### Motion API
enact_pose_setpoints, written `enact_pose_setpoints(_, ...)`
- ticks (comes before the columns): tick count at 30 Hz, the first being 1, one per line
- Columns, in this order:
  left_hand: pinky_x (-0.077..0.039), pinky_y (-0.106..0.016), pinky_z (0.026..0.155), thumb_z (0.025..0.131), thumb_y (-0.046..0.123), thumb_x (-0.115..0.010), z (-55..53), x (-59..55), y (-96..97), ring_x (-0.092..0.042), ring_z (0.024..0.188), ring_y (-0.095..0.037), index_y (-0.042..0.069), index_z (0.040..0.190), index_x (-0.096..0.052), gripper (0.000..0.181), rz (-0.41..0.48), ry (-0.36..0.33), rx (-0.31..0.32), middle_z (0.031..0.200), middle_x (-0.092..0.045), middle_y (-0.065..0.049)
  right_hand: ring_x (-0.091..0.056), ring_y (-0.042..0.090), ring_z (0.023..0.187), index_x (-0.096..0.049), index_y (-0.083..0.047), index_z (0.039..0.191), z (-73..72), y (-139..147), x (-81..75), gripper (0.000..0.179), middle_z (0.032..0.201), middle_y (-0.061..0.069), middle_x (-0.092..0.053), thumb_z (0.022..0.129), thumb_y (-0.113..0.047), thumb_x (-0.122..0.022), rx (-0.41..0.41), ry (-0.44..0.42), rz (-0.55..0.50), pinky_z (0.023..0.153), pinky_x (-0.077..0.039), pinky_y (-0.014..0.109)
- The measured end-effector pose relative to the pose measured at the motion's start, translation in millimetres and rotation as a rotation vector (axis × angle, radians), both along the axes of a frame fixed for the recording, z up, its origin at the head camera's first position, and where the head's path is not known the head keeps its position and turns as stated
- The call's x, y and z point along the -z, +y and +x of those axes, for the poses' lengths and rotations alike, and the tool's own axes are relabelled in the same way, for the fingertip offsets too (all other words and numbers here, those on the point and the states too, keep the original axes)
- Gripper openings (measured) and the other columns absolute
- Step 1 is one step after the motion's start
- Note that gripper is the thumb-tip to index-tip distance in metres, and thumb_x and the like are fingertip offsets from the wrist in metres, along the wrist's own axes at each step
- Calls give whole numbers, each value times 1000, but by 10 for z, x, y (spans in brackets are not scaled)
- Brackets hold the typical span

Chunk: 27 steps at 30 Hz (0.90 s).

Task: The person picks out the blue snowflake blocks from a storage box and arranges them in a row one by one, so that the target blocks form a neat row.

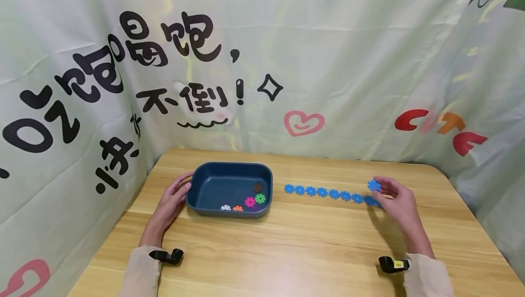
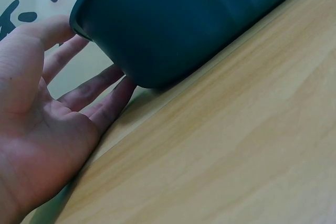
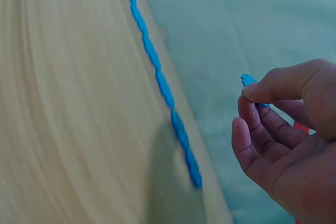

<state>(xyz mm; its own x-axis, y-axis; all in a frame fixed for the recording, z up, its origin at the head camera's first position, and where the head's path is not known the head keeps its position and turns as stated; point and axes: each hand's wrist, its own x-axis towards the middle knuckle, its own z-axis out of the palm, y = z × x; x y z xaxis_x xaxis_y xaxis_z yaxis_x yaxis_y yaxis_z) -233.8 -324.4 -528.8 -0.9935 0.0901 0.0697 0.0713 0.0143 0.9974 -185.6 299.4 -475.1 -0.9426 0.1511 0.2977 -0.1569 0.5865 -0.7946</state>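
My right hand (image 1: pixel 399 203) pinches a blue snowflake disc (image 1: pixel 374 185) between thumb and fingertips, raised over the right end of a row. In the right wrist view most of this piece (image 3: pixel 248 80) hides behind the thumb. The row of blue snowflake discs (image 1: pixel 322 192) runs across the table, and my hand covers its right end in the head view. My left hand (image 1: pixel 171 203) rests against the left side of a dark blue bin (image 1: pixel 229 214). Its fingers touch the outer wall with little bend, and the thumb lies at the rim, as the left wrist view shows.
Inside the bin lie several loose discs, among them a pink disc (image 1: pixel 250 202), a green disc (image 1: pixel 260 198) and a brown disc (image 1: pixel 257 187). The wooden table (image 1: pixel 262 256) meets a printed curtain (image 1: pixel 348 83) at its back and sides.
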Motion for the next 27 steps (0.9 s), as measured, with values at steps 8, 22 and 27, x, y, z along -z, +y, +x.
enact_pose_setpoints(8, -49, -21, 98, 108, 28, -54, 24, -10, -13, -51, 128, -14, 8, 156, -42, 53, -7, 0, -6, 152, -44, -14, -51, -11, 85, -63, 4, 131, 30, 247, 124, 39, 110, 17, -65, 97, -12, -72, 85, -100, 33, 67, -48, 10)
enact_pose_setpoints(22, -49, -22, 97, 108, 28, -55, 19, 2, -24, -52, 127, -15, 9, 156, -42, 53, -3, -2, 11, 151, -44, -12, -50, 2, 77, -61, 12, 126, 146, 628, 262, 38, 104, 21, -64, 95, -7, -72, 93, -225, 165, 61, -46, 15)
enact_pose_setpoints(27, -49, -22, 98, 108, 28, -54, 10, 8, -23, -51, 128, -15, 9, 156, -42, 53, 0, 1, 15, 152, -44, -12, -51, 6, 78, -61, 12, 125, 153, 668, 253, 39, 103, 18, -65, 94, -8, -74, 73, -263, 191, 61, -47, 17)
